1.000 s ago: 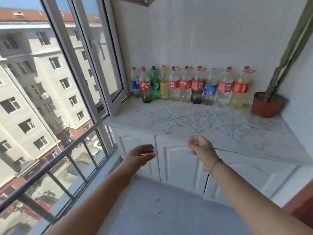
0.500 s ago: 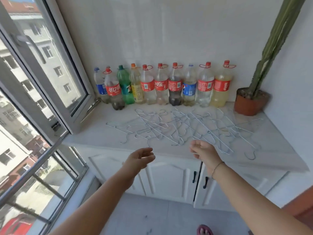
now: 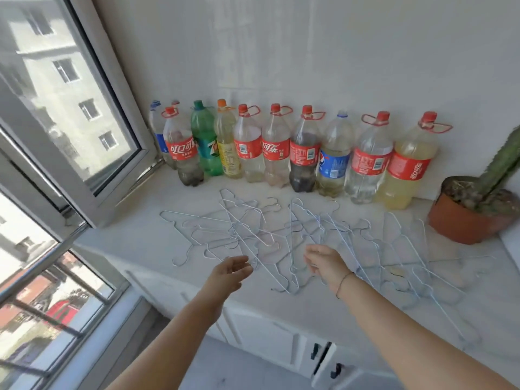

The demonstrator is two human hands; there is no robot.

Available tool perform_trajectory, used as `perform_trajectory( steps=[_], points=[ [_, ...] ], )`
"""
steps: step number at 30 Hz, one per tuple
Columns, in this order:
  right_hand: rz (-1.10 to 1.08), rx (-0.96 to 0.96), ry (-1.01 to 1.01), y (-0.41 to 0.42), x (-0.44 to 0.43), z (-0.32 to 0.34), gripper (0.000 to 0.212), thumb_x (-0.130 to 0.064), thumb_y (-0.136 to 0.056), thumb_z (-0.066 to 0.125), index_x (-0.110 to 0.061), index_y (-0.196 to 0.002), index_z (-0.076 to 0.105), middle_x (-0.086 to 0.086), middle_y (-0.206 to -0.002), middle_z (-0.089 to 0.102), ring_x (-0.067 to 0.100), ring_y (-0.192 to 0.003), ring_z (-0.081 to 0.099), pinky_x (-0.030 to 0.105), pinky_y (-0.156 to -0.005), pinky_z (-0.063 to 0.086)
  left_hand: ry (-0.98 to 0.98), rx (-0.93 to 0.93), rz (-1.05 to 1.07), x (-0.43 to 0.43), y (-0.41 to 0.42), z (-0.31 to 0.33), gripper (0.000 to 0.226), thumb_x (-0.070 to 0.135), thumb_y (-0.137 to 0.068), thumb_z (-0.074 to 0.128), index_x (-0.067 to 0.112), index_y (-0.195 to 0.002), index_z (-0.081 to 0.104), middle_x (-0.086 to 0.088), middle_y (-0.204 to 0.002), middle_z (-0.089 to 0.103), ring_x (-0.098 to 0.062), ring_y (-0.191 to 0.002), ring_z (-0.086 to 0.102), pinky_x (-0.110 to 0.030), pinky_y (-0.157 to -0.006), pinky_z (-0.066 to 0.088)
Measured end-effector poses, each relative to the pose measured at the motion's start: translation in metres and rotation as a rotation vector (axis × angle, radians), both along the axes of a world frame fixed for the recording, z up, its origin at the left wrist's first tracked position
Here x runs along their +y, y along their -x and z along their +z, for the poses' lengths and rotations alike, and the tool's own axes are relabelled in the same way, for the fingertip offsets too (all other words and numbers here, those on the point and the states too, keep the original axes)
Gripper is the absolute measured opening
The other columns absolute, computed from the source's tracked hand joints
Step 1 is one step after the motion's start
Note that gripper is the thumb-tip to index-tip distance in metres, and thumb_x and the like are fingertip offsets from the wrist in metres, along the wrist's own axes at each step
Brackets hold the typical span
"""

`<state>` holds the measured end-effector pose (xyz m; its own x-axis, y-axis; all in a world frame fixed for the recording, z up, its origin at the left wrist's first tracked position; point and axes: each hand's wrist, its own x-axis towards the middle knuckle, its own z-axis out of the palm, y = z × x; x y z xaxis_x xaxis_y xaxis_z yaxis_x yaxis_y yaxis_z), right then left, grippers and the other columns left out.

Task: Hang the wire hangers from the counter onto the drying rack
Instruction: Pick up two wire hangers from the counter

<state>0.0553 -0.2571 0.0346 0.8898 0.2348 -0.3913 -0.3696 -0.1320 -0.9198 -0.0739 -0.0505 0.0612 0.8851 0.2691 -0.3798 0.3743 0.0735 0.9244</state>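
Hangers [image 3: 281,237] all scattered flat on counter [image 3: 135,235], none lifted yet. Left hand [image 3: 230,273] and right hand [image 3: 323,263] poised over near edge of pile, fingers loosely spread, gripping nothing. Drying rack out of view; whole job seemingly ahead.

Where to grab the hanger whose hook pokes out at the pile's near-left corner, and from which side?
Probably pinch its hook, from above and from the left. The hanger lies flat on the counter; the hook juts clear of the tangle, while its body is crossed by other wires.
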Motion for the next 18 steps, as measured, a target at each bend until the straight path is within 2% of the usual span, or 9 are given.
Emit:
perform_trajectory(
  steps=[5, 10, 14, 18],
  points=[
    [0.052, 0.090, -0.023, -0.042, 0.014, -0.027, 0.025, -0.009, -0.089, 0.055, -0.011, -0.114, 0.058, 0.004, -0.085, 0.055, 0.017, -0.087, 0.050, 0.024, -0.068, 0.041, 0.048, 0.048, 0.063, -0.004, -0.026, -0.023, 0.031, 0.020, -0.077, 0.072, 0.024, -0.106, 0.062, 0.003, -0.105, 0.067, -0.013, -0.101, 0.059, -0.032, -0.092, 0.043],
    [0.073, 0.191, -0.039, -0.071, 0.033, -0.045, 0.020, -0.012, -0.090, 0.055, -0.018, -0.109, 0.054, -0.003, -0.088, 0.055, 0.013, -0.091, 0.049, 0.024, -0.069, 0.037, 0.074, 0.086, 0.100, 0.002, -0.050, -0.039, 0.046, 0.032, -0.062, 0.071, 0.024, -0.106, 0.064, 0.000, -0.106, 0.067, -0.014, -0.101, 0.059, -0.032, -0.091, 0.044],
    [0.097, 0.213, -0.003, -0.089, 0.050, -0.057, 0.027, -0.010, -0.091, 0.052, -0.015, -0.117, 0.050, 0.000, -0.083, 0.053, 0.012, -0.072, 0.048, 0.024, -0.060, 0.034, 0.091, 0.103, 0.088, 0.010, -0.074, -0.049, 0.047, 0.032, -0.063, 0.070, 0.023, -0.108, 0.063, -0.001, -0.106, 0.067, -0.015, -0.102, 0.060, -0.035, -0.096, 0.043],
    [0.074, 0.258, 0.037, -0.102, 0.065, -0.068, 0.018, -0.005, -0.089, 0.051, -0.013, -0.106, 0.052, 0.005, -0.075, 0.051, 0.014, -0.067, 0.046, 0.024, -0.059, 0.037, 0.105, 0.130, 0.076, 0.021, -0.093, -0.058, 0.047, 0.033, -0.063, 0.070, 0.023, -0.108, 0.063, -0.001, -0.107, 0.067, -0.015, -0.103, 0.060, -0.034, -0.095, 0.043]
  ],
)
